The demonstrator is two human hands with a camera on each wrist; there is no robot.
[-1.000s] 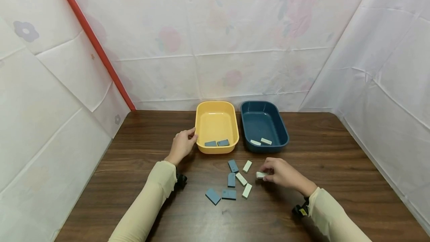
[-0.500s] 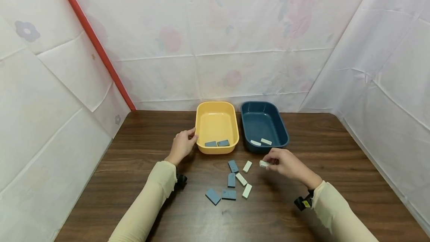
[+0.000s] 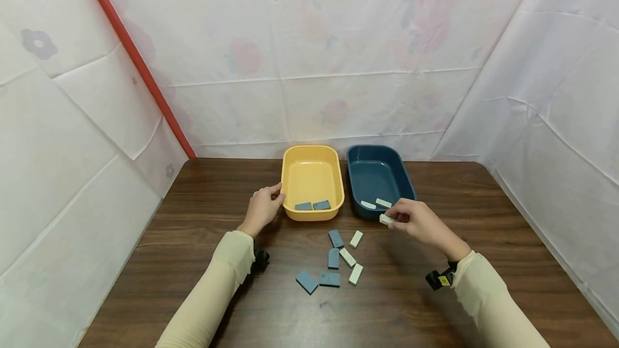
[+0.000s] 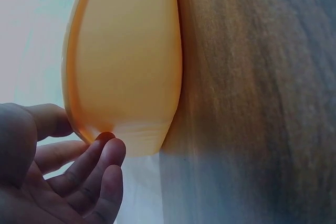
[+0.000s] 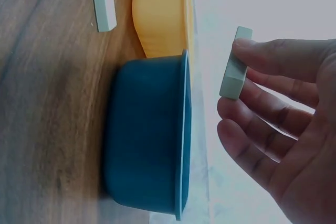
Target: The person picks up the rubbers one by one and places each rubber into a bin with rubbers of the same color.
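Between thumb and fingers my right hand (image 3: 419, 222) pinches a small white rectangular block (image 5: 234, 72), raised above the table. The block is just in front of the near rim of the dark blue plastic tray (image 3: 371, 175), and two white blocks (image 3: 383, 203) lie inside that tray. My left hand (image 3: 262, 209) holds the left rim of the yellow tray (image 4: 126, 51), thumb at the edge and other fingers against the outer wall. Two grey-blue blocks (image 3: 321, 205) lie at the near end of the yellow tray.
In front of the trays, on the brown wooden table (image 3: 203, 192), lie three white blocks (image 3: 347, 257) and several grey-blue blocks (image 3: 307, 282). A white patterned cloth (image 3: 309, 58) hangs behind and at both sides.
My right hand has lifted the white block off the table and carried it forward and slightly right, to the blue tray's near rim. The left hand stays at the yellow tray.
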